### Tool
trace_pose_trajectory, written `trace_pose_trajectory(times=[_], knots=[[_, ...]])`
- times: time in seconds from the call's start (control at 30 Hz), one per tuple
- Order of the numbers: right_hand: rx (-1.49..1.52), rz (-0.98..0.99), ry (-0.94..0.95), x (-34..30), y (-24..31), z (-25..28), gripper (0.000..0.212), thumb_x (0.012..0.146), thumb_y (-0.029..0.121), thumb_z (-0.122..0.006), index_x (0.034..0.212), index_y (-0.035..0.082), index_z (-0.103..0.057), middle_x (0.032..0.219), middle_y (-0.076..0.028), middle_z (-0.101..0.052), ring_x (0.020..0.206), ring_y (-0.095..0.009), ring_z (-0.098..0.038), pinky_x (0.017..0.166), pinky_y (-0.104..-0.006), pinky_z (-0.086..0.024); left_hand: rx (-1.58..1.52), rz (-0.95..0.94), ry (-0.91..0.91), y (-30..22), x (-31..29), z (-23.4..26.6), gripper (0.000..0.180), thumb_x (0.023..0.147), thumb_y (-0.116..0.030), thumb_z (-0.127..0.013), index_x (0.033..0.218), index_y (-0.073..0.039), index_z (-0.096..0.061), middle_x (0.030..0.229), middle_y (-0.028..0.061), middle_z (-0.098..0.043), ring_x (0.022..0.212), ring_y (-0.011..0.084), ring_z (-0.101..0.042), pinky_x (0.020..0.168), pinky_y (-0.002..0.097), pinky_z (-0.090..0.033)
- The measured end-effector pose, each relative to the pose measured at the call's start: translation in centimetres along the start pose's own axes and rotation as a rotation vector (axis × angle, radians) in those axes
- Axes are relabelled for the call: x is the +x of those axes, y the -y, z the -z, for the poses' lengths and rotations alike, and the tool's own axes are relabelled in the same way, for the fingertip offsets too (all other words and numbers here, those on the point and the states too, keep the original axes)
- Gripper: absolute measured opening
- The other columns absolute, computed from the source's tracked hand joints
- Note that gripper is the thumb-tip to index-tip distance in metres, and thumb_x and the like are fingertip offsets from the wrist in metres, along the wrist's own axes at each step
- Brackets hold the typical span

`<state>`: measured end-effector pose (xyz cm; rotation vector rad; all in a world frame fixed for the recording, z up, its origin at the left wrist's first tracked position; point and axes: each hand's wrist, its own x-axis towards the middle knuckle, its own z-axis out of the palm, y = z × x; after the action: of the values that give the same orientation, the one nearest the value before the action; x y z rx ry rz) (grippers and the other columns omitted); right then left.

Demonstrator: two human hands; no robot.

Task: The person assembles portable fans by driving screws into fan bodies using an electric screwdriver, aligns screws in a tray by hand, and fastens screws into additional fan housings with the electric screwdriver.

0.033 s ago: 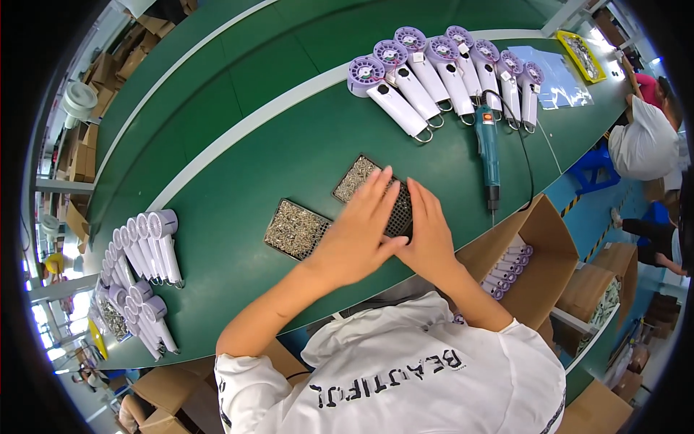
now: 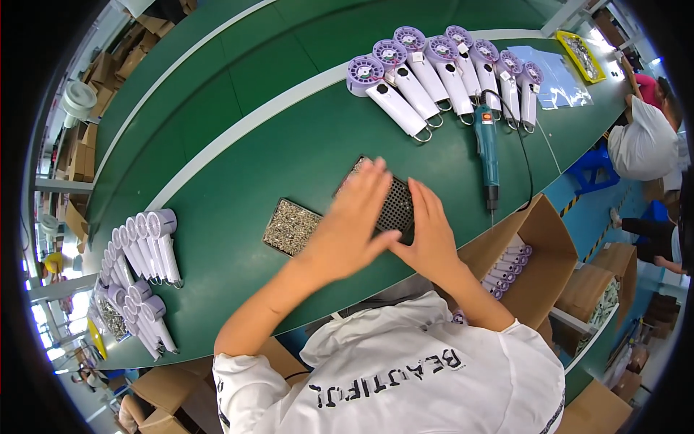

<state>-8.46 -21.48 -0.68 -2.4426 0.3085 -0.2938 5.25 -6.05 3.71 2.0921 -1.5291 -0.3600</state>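
Note:
A black tray with a grid of small holes (image 2: 397, 206) lies between my hands on the green table, with small metal screws visible at its far end. My left hand (image 2: 350, 223), slightly blurred, is spread flat over the tray's left part with its fingers stretched out. Along the tray's right edge rests my right hand (image 2: 434, 235), fingers extended and thumb out towards the left thumb. Neither hand shows anything gripped. A second tray filled with small metal screws (image 2: 289, 228) lies just left of my left hand, which partly hides its right end.
Several white and purple handheld fans (image 2: 405, 108) lie at the far right, near a teal electric screwdriver (image 2: 489, 155) with a black cable. More fans (image 2: 148, 246) stand at the left. A cardboard box (image 2: 538, 260) holding fans is at right. A yellow bin (image 2: 580, 58) sits far right.
My left hand has shifted slightly left, uncovering more of the tray's hole grid. My right hand stays nearly in place at the tray's edge.

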Motion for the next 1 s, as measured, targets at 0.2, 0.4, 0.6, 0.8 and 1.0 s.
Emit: trace_pose_trajectory(times=[0.2,0.4,0.6,0.8,1.0], knots=[[-0.176,0.051,-0.042,1.4,1.8,-0.3,0.114,0.075,0.056,-0.081,0.148,-0.015,-0.030,0.154,-0.035,-0.031,0.146,-0.050,-0.028,0.120,-0.0566,-0.025,-0.071,0.013,0.151,6.8,1.1,2.6,0.122,0.067,-0.035,-0.090,0.160,-0.001,-0.018,0.164,0.0224,-0.027,0.153,0.0384,-0.024,0.127,0.0471,-0.018],[-0.318,0.065,-0.129,2.3,2.5,-2.7,0.108,0.081,0.065,-0.070,0.141,-0.019,-0.037,0.147,-0.038,-0.038,0.143,-0.051,-0.033,0.122,-0.0573,-0.022,-0.111,0.095,0.198,6.8,0.8,4.4,0.110,0.075,-0.039,-0.084,0.160,-0.003,-0.024,0.162,0.0214,-0.033,0.152,0.0393,-0.028,0.126,0.0493,-0.020],[-0.381,0.151,-0.078,2.1,-0.3,0.0,0.102,0.081,0.062,-0.071,0.141,-0.014,-0.039,0.140,-0.028,-0.048,0.133,-0.042,-0.045,0.117,-0.0558,-0.030,0.246,0.187,0.086,4.1,-8.7,4.0,0.097,0.087,-0.055,-0.068,0.154,0.005,-0.032,0.161,0.0225,-0.033,0.153,0.0379,-0.025,0.126,0.0509,-0.017],[-0.293,0.258,-0.026,4.5,1.2,-1.2,0.100,0.077,0.061,-0.076,0.139,-0.011,-0.043,0.135,-0.025,-0.052,0.127,-0.042,-0.048,0.113,-0.0532,-0.034,0.354,0.298,-0.050,4.9,-12.6,2.5,0.085,0.092,-0.047,-0.063,0.152,0.006,-0.034,0.159,0.0216,-0.036,0.151,0.0373,-0.029,0.125,0.0505,-0.019],[-0.265,0.320,-0.038,5.5,2.1,-2.1,0.099,0.073,0.056,-0.081,0.140,-0.007,-0.044,0.138,-0.024,-0.051,0.129,-0.041,-0.047,0.113,-0.0518,-0.034,0.364,0.327,-0.106,5.1,-12.6,2.8,0.083,0.093,-0.044,-0.062,0.153,0.006,-0.032,0.161,0.0222,-0.032,0.152,0.0374,-0.027,0.125,0.0488,-0.019]])
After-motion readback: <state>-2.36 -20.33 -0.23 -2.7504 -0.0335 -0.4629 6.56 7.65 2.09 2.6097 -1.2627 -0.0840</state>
